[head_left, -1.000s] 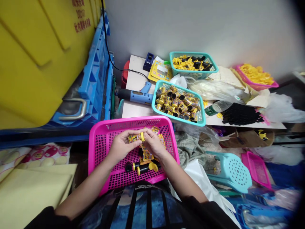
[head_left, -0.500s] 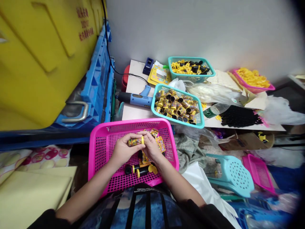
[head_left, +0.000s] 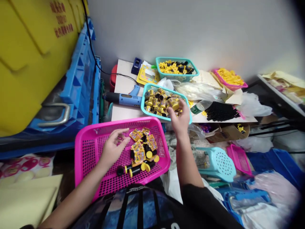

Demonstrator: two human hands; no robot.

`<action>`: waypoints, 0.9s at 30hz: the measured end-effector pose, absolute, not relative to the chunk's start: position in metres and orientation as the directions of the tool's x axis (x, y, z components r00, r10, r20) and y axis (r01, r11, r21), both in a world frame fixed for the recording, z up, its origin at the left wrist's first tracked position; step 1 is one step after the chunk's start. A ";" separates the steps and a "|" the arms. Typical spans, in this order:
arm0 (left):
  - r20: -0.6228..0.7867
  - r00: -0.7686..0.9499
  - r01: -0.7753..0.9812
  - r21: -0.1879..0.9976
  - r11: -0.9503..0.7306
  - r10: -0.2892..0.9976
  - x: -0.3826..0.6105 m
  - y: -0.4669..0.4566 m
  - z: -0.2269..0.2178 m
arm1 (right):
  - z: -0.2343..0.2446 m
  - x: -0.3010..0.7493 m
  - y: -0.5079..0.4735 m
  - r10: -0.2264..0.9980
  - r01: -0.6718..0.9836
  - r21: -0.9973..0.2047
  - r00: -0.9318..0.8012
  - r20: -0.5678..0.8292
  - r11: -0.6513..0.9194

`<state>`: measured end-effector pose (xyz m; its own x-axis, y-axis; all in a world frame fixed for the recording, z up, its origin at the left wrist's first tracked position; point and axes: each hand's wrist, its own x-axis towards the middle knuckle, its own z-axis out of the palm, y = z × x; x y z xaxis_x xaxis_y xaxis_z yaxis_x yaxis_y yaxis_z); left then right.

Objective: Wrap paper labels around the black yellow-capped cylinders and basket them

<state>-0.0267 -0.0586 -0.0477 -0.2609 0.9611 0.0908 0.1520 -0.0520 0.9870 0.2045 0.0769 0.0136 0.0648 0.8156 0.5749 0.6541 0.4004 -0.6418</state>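
Observation:
My right hand [head_left: 180,119] reaches over the teal basket [head_left: 142,109]. Between its thumb and fingers is a small yellow labelled cylinder [head_left: 173,103]; how firmly it is gripped is hard to see. Many similar labelled cylinders with black ends [head_left: 156,102] fill this basket. Above the left part of the pink basket [head_left: 83,133] hovers my left hand [head_left: 114,144], its fingers curved and apart, holding nothing. Inside the pink basket lie printed yellow-orange labels [head_left: 138,152] and several black tubes with yellow ends [head_left: 135,171], on the right side.
A blue heat gun [head_left: 130,99] lies on the white table [head_left: 121,113] with its cord trailing back. Behind stand another teal basket [head_left: 177,76] of yellow and black parts and a pink basket of yellow pieces [head_left: 230,77]. A teal stool [head_left: 222,164] stands right, blue crates left.
My right hand has left my left hand and moved forward and right to the teal basket with the cylinder. My left hand has opened and shifted left. The camera view has turned right.

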 end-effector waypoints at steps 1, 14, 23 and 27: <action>0.076 -0.265 0.139 0.990 -0.040 0.961 -0.027 -0.058 -0.048 | 0.016 0.212 0.082 0.774 0.734 -0.547 0.045 0.631 0.403; -0.013 -0.189 0.164 0.985 0.044 0.982 -0.028 -0.054 -0.048 | -0.052 0.196 -0.007 0.871 0.866 -0.139 -0.489 -0.046 0.480; -0.075 -0.170 0.119 0.988 0.096 0.983 -0.027 -0.056 -0.050 | -0.067 0.197 -0.029 0.892 0.857 -0.301 -0.450 -0.037 0.419; -0.228 -0.051 0.010 0.974 0.228 0.972 -0.017 -0.057 -0.053 | -0.057 0.187 -0.032 0.915 0.811 -0.425 -0.366 0.168 0.403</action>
